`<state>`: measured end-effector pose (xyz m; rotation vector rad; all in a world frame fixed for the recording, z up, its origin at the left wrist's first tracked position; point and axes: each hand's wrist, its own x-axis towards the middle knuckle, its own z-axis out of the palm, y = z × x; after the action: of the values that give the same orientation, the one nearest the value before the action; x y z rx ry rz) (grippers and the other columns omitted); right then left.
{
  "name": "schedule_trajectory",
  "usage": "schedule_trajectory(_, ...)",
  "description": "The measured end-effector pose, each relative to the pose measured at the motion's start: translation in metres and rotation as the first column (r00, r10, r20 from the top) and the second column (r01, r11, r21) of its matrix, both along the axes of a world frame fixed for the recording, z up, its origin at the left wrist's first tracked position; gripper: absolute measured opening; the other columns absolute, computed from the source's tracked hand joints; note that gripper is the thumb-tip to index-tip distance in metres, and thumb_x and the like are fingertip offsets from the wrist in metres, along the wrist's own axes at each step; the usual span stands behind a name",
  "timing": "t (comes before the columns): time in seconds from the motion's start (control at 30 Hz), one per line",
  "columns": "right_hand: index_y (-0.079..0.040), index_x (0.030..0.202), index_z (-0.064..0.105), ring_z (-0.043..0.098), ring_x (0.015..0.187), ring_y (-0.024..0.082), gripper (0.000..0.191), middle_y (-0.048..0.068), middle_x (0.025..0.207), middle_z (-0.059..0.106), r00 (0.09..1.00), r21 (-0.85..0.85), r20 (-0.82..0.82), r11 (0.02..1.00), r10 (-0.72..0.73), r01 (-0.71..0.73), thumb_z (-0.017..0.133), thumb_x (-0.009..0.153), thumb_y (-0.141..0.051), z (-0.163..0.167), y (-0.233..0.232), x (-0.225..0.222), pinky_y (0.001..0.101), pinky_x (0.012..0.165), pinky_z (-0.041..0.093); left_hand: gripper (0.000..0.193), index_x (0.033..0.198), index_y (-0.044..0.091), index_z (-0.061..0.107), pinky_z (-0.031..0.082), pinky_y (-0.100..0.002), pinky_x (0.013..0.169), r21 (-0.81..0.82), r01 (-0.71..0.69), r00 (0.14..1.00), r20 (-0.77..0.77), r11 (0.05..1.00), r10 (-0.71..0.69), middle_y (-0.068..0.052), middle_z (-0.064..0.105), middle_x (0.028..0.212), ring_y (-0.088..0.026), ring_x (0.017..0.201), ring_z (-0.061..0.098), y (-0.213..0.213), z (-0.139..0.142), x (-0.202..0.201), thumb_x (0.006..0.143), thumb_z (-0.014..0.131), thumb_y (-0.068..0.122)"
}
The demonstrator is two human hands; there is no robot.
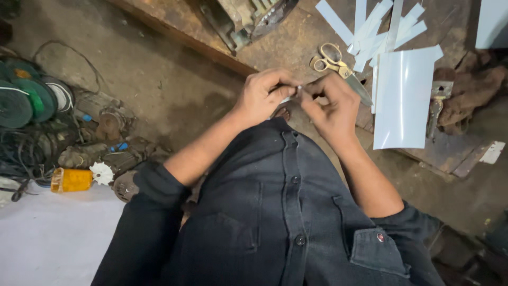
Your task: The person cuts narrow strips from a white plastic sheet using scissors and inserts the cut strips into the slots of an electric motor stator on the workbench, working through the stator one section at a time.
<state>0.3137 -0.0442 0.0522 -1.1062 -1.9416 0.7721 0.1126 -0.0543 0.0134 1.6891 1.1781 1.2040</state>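
White strip stock lay fanned across the far right of the worktop, and that was the material you had between your fingers. Your left hand and right hand met in front of your chest, just above the dark buttoned shirt. Both hands were closed in a pinch on one small pale piece, thumb and forefinger of each pressed to it from opposite sides. Its shape could not be made out; only a sliver showed between the fingertips. The piece was held in the air, near the front edge of the worktop and clear of it.

Just beyond your right hand lay scissors with gold-coloured handles, blades pointing away to the right. Beside them sat a large white sheet, glossy, tilted slightly, and above it the loose white strips, overlapping one another. A brown rag was bunched at the right edge, with a small metal tool between rag and sheet. A grey metal machine part stood at the back of the worktop.

Down on the floor to your left were green coils, dark tangled cable, a rusty motor, a yellow block and a white fan wheel touching it.
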Motion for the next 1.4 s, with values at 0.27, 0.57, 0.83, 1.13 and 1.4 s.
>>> schedule_trajectory(0.27, 0.002, 0.099, 0.065, 0.063, 0.083, 0.007, 0.012, 0.001, 0.093, 0.068, 0.935, -0.396, -0.279, 0.913, -0.218, 0.095, 0.075, 0.099, -0.004, -0.001, 0.004, -0.008, 0.0217, 0.072, 0.049, 0.021, 0.119, 0.006, 0.064, 0.057, -0.025, 0.085, -0.278, 0.2, 0.925, 0.369, 0.939, -0.088, -0.001, 0.069, 0.111, -0.008, 0.1, 0.069, 0.012, 0.019, 0.006, 0.102, 0.067, 0.017)
schedule_trajectory(0.57, 0.003, 0.109, 0.068, 0.065, 0.101, 0.012, 0.01, 0.007, 0.109, 0.067, 0.941, -0.368, -0.28, 0.926, -0.191, 0.079, 0.074, 0.101, 0.002, 0.017, 0.005, -0.039, 0.0261, 0.089, 0.052, 0.014, 0.104, 0.006, 0.073, 0.055, -0.032, 0.082, -0.097, 0.073, 0.994, 0.092, 0.993, -0.064, -0.006, 0.071, 0.102, -0.022, 0.095, 0.07, 0.038, 0.03, -0.034, 0.095, 0.076, 0.017)
schedule_trajectory(0.83, 0.003, 0.105, 0.067, 0.06, 0.093, 0.013, 0.007, 0.007, 0.105, 0.065, 0.958, -0.306, -0.075, 0.92, -0.278, 0.244, 0.073, 0.103, 0.002, 0.009, 0.015, -0.064, 0.0265, 0.082, 0.048, 0.039, 0.124, 0.008, 0.063, 0.057, -0.036, 0.08, -0.061, 0.212, 0.977, -0.023, 0.975, -0.214, -0.011, 0.07, 0.107, -0.026, 0.092, 0.073, 0.053, 0.024, -0.067, 0.089, 0.078, 0.015)
schedule_trajectory(1.13, 0.003, 0.127, 0.061, 0.065, 0.089, 0.01, 0.022, 0.005, 0.1, 0.065, 0.883, -0.442, -0.101, 0.816, -0.459, 0.373, 0.067, 0.106, -0.002, -0.009, 0.01, -0.076, 0.0255, 0.081, 0.056, 0.045, 0.128, 0.009, 0.056, 0.058, -0.039, 0.082, -0.171, 0.19, 0.98, 0.084, 0.967, -0.178, -0.009, 0.07, 0.109, -0.025, 0.096, 0.073, 0.065, 0.004, -0.106, 0.088, 0.076, 0.014)
schedule_trajectory(1.4, 0.003, 0.107, 0.072, 0.061, 0.081, 0.009, 0.01, 0.007, 0.097, 0.07, 0.896, -0.092, 0.156, 0.897, -0.416, 0.433, 0.078, 0.099, 0.0, 0.02, -0.008, -0.12, 0.0251, 0.073, 0.049, 0.018, 0.111, 0.008, 0.068, 0.058, -0.038, 0.083, -0.019, 0.227, 0.968, 0.115, 0.974, -0.224, -0.009, 0.069, 0.102, -0.027, 0.094, 0.072, 0.062, 0.008, -0.097, 0.094, 0.073, 0.01)
